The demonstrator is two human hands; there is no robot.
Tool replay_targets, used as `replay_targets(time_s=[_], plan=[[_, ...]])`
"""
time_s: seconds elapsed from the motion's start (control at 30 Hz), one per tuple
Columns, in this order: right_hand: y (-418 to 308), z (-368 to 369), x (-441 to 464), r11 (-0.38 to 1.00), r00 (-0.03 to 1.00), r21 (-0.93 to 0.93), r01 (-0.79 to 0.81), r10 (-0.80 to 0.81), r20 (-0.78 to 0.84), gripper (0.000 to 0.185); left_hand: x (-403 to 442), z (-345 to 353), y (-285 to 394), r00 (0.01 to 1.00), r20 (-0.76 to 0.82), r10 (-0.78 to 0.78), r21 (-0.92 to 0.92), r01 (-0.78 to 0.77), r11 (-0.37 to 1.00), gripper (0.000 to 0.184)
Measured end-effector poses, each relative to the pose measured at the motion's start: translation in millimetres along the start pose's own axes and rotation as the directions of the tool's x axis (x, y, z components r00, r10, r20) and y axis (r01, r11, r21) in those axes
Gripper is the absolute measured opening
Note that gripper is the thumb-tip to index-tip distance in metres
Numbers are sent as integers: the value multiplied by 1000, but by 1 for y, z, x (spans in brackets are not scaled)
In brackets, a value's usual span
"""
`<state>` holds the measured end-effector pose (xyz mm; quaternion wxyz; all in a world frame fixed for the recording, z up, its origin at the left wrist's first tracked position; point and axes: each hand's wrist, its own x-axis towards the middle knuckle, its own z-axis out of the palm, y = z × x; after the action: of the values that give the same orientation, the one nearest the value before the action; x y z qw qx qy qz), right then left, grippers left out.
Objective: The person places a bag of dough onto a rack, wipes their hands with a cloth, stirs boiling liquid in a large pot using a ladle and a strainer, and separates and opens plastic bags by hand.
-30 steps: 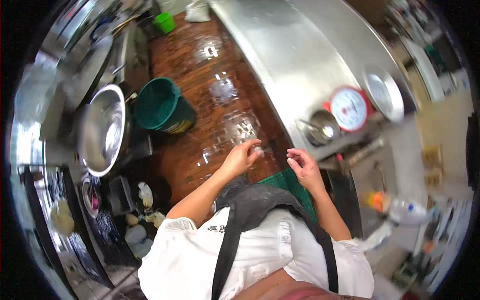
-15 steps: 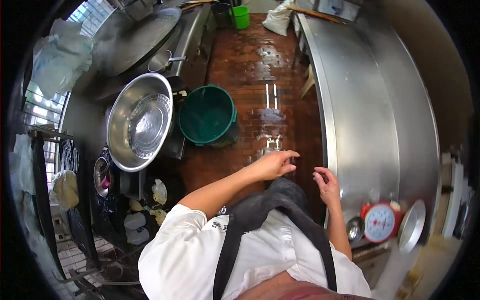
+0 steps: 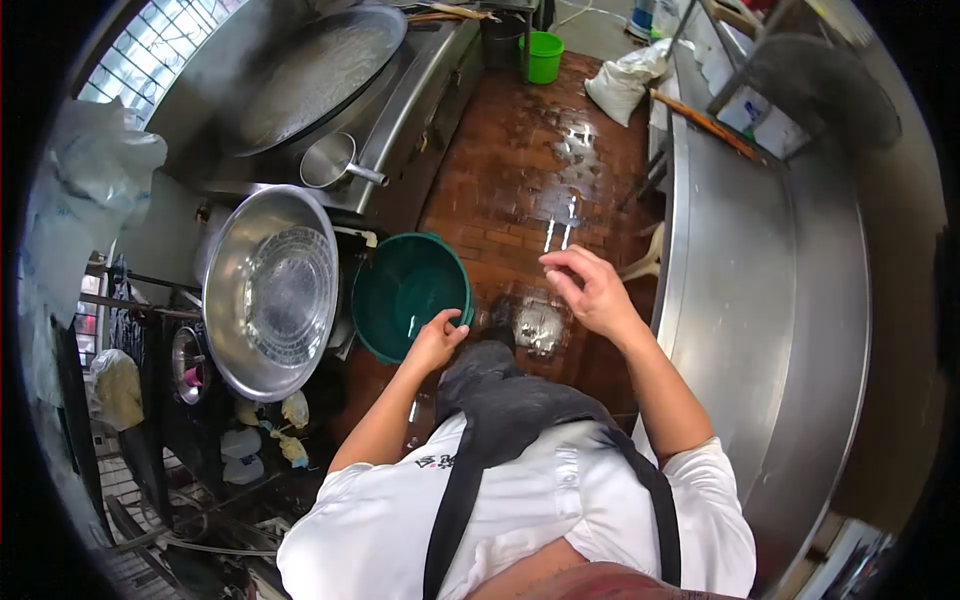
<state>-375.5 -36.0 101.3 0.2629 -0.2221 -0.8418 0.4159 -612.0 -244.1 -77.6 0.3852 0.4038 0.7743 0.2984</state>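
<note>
Your left hand curls at the dark green bucket's rim, beside the metal basin, apparently reaching; whether it pinches, you cannot tell. Your right hand is empty, fingers loosely bent. Lifting calls for a firm rim grip.

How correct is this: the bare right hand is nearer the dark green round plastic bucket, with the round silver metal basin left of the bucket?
Not fully: the head view shows that the bare left hand is nearer the dark green bucket. The metal basin is indeed left of it.
</note>
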Motion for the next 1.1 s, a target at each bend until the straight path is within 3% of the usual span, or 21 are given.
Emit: replay_targets(time_s=[0.03, 0.1, 0.17, 0.23, 0.33, 0.37, 0.43, 0.47, 0.5, 0.57, 0.67, 0.77, 0.83, 0.9, 0.97, 1.03, 1.1], plan=[[14, -2, 24, 1000, 999, -13, 23, -23, 36, 19, 25, -3, -3, 999, -50, -22, -25, 21, 999, 44], [43, -7, 69, 997, 992, -38, 70, -66, 112, 20, 86, -26, 4, 970, -137, -199, -258, 159, 953, 45], [81, -18, 101, 995, 985, -88, -40, 54, 163, 21, 164, -49, -29, 911, -228, -344, -623, 135, 770, 47], [120, -37, 132, 983, 981, -170, -67, 96, 169, 21, 228, -92, -25, 785, -325, -528, -774, 100, 625, 52], [154, -68, 171, 936, 938, -126, -329, 339, 72, 23, 323, -154, -81, 641, -562, -523, -616, 99, 782, 66], [171, -75, 181, 938, 945, -134, -320, 326, 26, 24, 353, -172, -99, 565, -654, -503, -549, 103, 830, 75], [214, -84, 200, 921, 924, -73, -382, 383, -6, 22, 381, -206, -81, 441, -607, -662, -625, 250, 739, 89], [230, -86, 215, 901, 902, -31, -432, 432, 4, 21, 402, -213, -96, 385, -583, -715, -686, 238, 688, 96], [240, -87, 234, 885, 884, -18, -466, 466, 25, 20, 404, -227, -73, 471, -475, -743, -726, 267, 634, 80], [268, -87, 276, 886, 882, 2, -463, 460, 102, 22, 431, -223, -89, 547, -306, -779, -909, 76, 410, 51], [313, -84, 367, 930, 902, -10, -367, 358, 242, 27, 463, -213, -95, 514, -367, -775, -922, -93, 375, 27], [370, -74, 495, 967, 910, -25, -253, 247, 332, 37, 478, -211, -56, 446, -420, -790, -898, -80, 432, 20], [403, -63, 602, 989, 956, -146, -9, 51, 288, 44, 490, -207, -20, 374, -480, -794, -869, -80, 488, 19], [443, -38, 715, 991, 981, -137, 5, 22, 194, 51, 499, -198, 16, 312, -513, -799, -852, -74, 518, 17], [482, -11, 827, 913, 978, -355, 201, -167, 125, 58, 514, -195, 46, 279, -539, -795, -839, -88, 538, 16], [519, 17, 923, 811, 964, -524, 261, -245, 101, 64, 530, -186, 73, 225, -488, -844, -872, -74, 484, 16], [548, 41, 997, 722, 972, -651, 234, -161, 171, 61, 533, -168, 95, 173, -426, -888, -905, -74, 420, 17]])
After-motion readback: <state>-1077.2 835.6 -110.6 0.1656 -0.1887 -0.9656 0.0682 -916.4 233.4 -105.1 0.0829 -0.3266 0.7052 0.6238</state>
